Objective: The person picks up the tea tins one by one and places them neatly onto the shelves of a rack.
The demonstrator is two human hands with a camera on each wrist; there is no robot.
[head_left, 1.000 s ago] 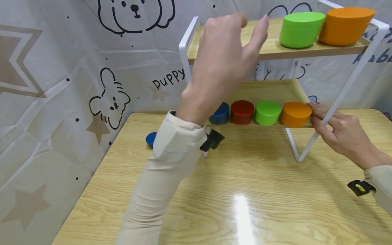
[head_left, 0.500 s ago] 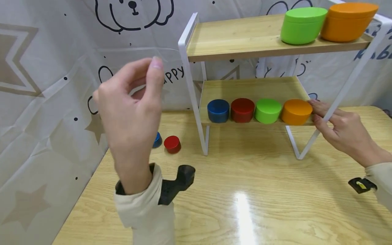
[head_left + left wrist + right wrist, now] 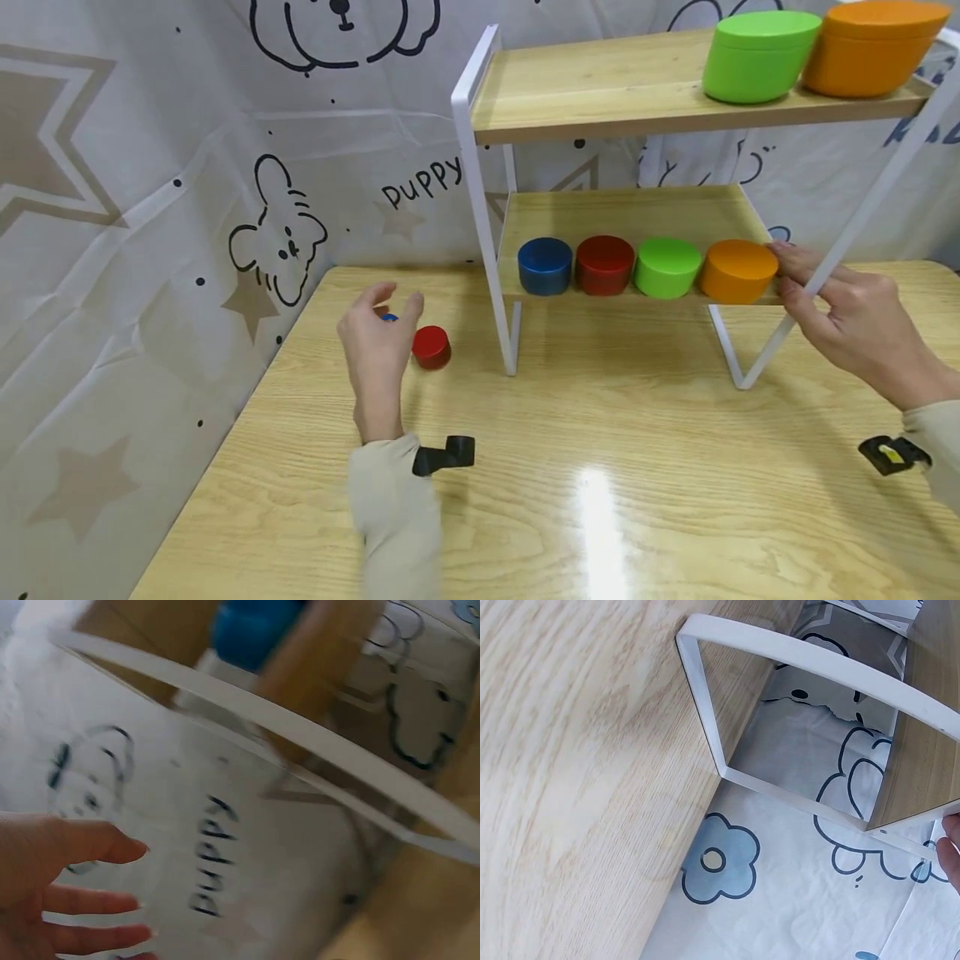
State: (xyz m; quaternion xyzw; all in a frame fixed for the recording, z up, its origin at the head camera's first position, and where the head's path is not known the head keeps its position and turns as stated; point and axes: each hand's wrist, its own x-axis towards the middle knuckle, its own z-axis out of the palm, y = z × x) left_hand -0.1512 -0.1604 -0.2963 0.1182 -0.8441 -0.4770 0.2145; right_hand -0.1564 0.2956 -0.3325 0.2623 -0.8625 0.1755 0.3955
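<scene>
In the head view my left hand [image 3: 378, 354] is over the table at the left, fingers bent, thumb apart, nothing between them. A small blue round piece [image 3: 389, 317] lies just beyond it, mostly hidden by the fingers. Beside the hand is a small red round piece [image 3: 432, 347]. My right hand [image 3: 862, 317] grips the right end of the lower board [image 3: 637, 212] of a white-framed shelf rack [image 3: 480, 212]; its fingertips [image 3: 951, 851] peek in at the right wrist view's edge. Along that board's front stand blue [image 3: 545, 268], red [image 3: 604, 267], green [image 3: 667, 270] and orange [image 3: 739, 273] round pieces.
A green oval tub [image 3: 759, 60] and a larger orange oval tub [image 3: 873, 52] stand at the right of the rack's top board [image 3: 585, 87]. A printed cloth [image 3: 165, 275] hangs behind and left of the wooden table [image 3: 525, 500].
My left hand has come away from the top board, swung left and lowered toward the small blue and red pieces. The right hand keeps its hold on the rack.
</scene>
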